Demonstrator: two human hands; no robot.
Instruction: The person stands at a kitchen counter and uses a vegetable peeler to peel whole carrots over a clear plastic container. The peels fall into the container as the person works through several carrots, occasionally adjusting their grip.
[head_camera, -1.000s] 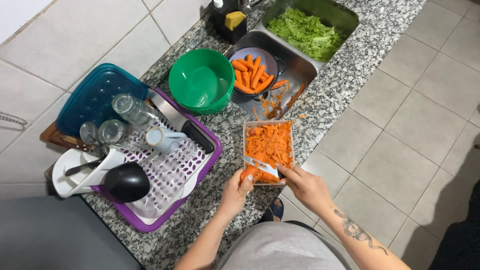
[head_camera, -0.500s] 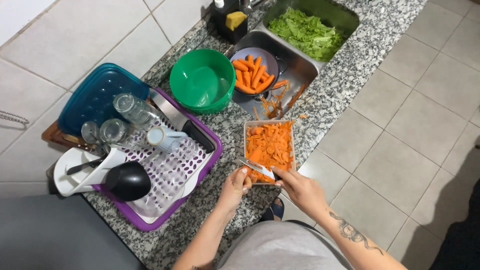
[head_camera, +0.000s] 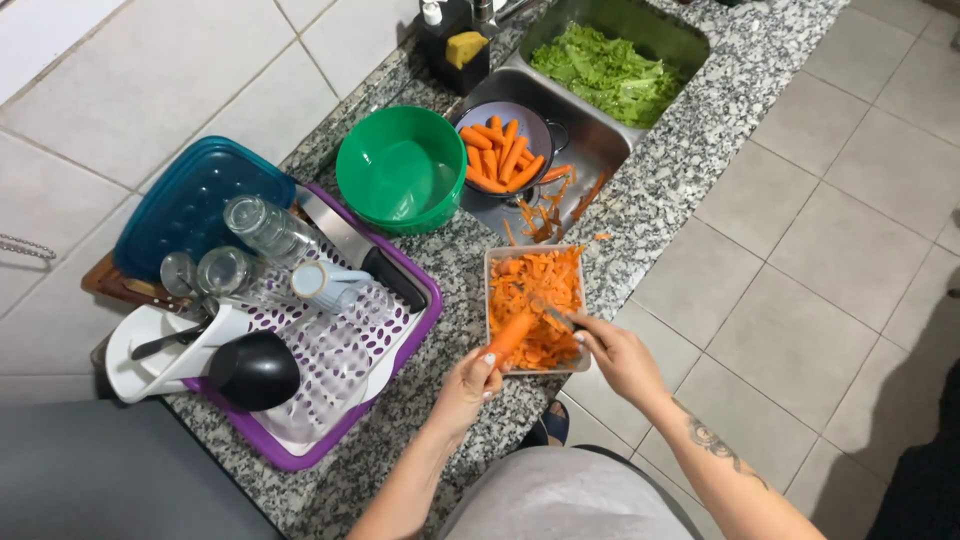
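My left hand (head_camera: 468, 385) grips a whole orange carrot (head_camera: 511, 335) by its lower end, tilted over a clear rectangular container (head_camera: 489, 288) that is full of orange carrot peelings. My right hand (head_camera: 620, 355) holds a peeler (head_camera: 545, 312) with its blade laid against the carrot's upper part. Both hands sit at the near edge of the speckled granite counter (head_camera: 670, 190). Further back, a purple bowl (head_camera: 532, 123) in the sink holds several peeled carrots.
A green bowl (head_camera: 402, 168) stands left of the sink. Lettuce (head_camera: 608, 70) fills the far sink basin. A purple dish rack (head_camera: 345, 385) with glasses, a knife, a black ladle and a blue lid sits at the left. Loose peelings lie by the sink edge.
My left hand has lifted the carrot higher over the container, and my right hand has drawn the peeler along it. The rest of the counter is unchanged.
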